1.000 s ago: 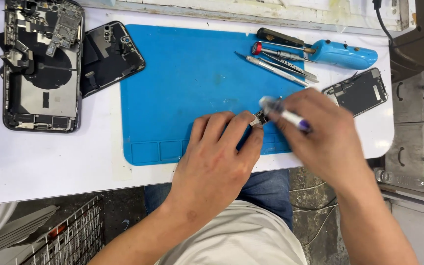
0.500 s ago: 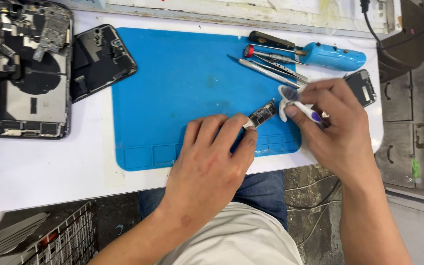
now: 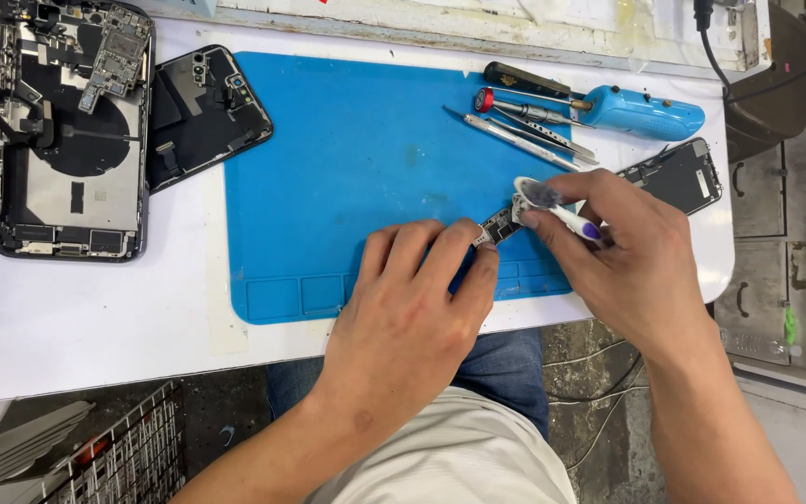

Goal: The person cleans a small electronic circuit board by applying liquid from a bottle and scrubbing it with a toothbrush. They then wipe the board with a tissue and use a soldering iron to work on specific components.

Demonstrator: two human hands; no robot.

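White table (image 3: 95, 317), blue mat (image 3: 347, 168)

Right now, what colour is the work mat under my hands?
Bright blue; the mat shows plainly in the head view.

Both forearms were bare, without sleeves. The person wore a pale shirt (image 3: 459, 448) and blue jeans (image 3: 506, 364).

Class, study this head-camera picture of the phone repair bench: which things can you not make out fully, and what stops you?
- Small circuit board, head view: its near end is hidden under the left hand; its parts are too small to tell.
- Brush, head view: the handle's rear is hidden inside the right hand.
- Opened phone, head view: its top is cut off by the upper edge.
- Wire basket, head view: cut off by the bottom edge.
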